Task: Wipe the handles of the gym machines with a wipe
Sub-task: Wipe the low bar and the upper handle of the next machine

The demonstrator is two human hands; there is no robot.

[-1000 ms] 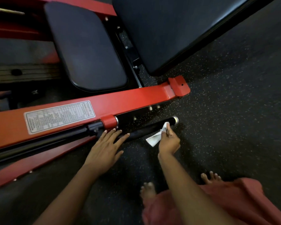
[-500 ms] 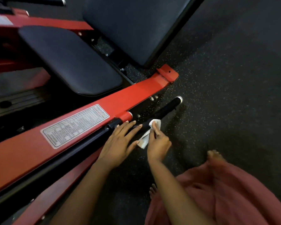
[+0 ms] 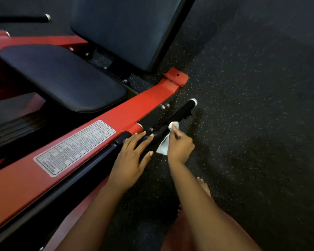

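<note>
A black handle with a silver end cap sticks out low from the red machine arm. My right hand pinches a white wipe and presses it against the middle of the handle. My left hand lies flat with straight fingers on the handle's inner end, beside the red collar. The wipe's lower part hangs loose between the two hands.
A black seat pad and a black back pad sit beyond the red arm. A white instruction label is stuck on the arm. Dark speckled rubber floor spreads to the right. My bare foot and a reddish garment are below.
My right hand has slid the wipe from the handle's outer tip back toward the middle. The left hand stays flat on the inner end. The camera view has shifted.
</note>
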